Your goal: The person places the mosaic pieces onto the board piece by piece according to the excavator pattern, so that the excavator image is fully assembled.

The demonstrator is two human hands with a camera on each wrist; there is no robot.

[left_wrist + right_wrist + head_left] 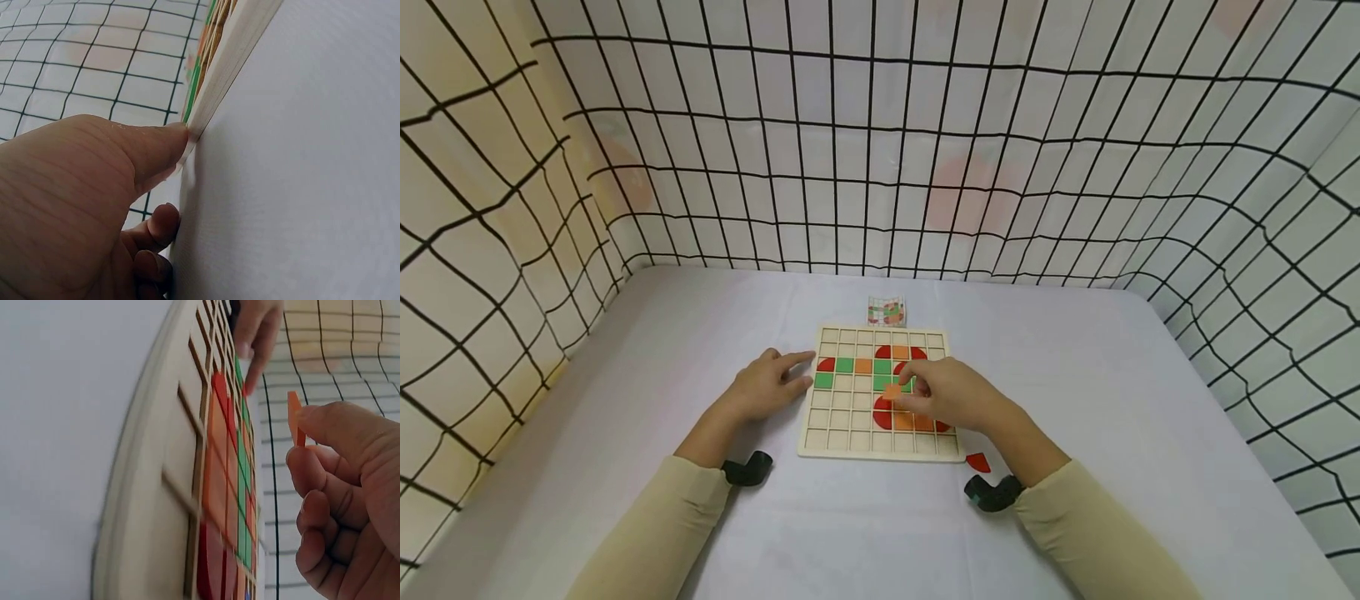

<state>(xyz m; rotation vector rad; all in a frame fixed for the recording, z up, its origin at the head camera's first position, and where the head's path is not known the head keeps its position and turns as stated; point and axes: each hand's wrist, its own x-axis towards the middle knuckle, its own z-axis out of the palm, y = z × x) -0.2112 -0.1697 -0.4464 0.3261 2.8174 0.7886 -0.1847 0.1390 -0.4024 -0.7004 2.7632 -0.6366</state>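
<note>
A wooden grid board (842, 443) lies on the white cloth, with red rounded pieces, green squares and orange squares set in some cells. My right hand (958, 393) pinches an orange square tile (294, 415) between thumb and forefinger, raised above the board's surface; its other fingers are curled. Along the board's left side rests my left hand (765, 387). Its thumb (159, 147) touches the board's side edge in the left wrist view, and it holds no piece. Part of the board's right side is hidden under my right hand.
A small printed card (886, 311) with a coloured grid pattern stands behind the board. One loose red piece (977, 462) lies on the cloth by the board's near right corner. Black netting (872, 125) over white sheeting encloses the table's back and sides.
</note>
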